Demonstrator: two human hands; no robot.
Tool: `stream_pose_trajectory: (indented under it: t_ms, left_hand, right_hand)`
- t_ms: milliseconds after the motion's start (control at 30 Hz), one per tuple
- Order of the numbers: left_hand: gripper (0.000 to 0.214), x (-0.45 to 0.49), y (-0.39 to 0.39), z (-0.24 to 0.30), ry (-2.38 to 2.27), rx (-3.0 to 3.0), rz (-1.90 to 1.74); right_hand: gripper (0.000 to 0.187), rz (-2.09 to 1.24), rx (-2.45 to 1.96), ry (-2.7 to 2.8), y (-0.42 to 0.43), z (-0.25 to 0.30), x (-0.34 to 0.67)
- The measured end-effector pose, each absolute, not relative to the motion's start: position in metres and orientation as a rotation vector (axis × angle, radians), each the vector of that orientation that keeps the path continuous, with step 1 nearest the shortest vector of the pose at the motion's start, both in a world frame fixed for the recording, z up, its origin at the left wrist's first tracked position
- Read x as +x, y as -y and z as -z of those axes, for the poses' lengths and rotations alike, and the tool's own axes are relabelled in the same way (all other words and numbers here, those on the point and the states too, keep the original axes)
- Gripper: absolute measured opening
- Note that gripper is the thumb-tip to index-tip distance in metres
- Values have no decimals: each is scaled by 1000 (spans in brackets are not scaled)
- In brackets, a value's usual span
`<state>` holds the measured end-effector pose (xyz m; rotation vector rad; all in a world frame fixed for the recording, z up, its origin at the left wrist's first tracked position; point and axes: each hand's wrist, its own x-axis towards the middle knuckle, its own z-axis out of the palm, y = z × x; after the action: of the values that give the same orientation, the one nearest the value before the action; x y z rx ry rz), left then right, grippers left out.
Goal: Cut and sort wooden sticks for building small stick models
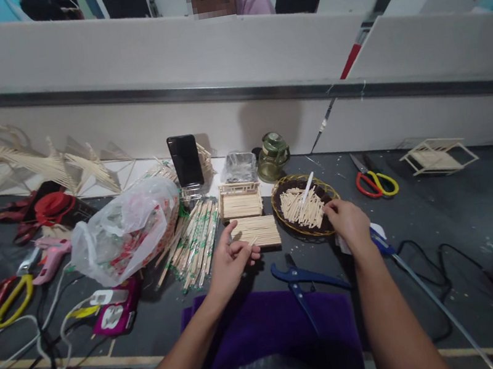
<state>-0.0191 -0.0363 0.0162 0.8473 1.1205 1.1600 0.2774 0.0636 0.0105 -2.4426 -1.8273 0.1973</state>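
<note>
My left hand (234,256) is in front of a flat panel of wooden sticks (256,231), with a short wooden stick (252,241) pinched between thumb and finger. Behind the panel stands a small stick-built box (241,204). My right hand (350,223) is at the right rim of a woven basket (285,226) that holds a heap of short cut sticks (299,208) and a white-handled tool (307,186). Its fingertips are pinched together; what is between them is too small to make out. A blue hand cutter (299,277) lies between my hands on the table.
A purple cloth (278,323) covers the near edge. Left are wrapped chopsticks (197,245), a plastic bag (127,228) and a pink glue gun (52,256). Behind stand a phone (185,160) and green jar (273,156). Scissors (375,183) and a blue glue gun (381,242) lie right.
</note>
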Motion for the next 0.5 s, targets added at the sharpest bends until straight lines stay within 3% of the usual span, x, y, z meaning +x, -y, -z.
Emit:
stream_pose_trajectory:
  t_ms: [233,500]
  left_hand:
    - [76,-16,35,-18,-1171,915,-1177]
    - [76,-17,36,-20,-1185,903,-1185]
  right_hand:
    - [34,-243,-2481,1873,-81,1,262]
    - [24,-345,-2369,1667,-87,8,267]
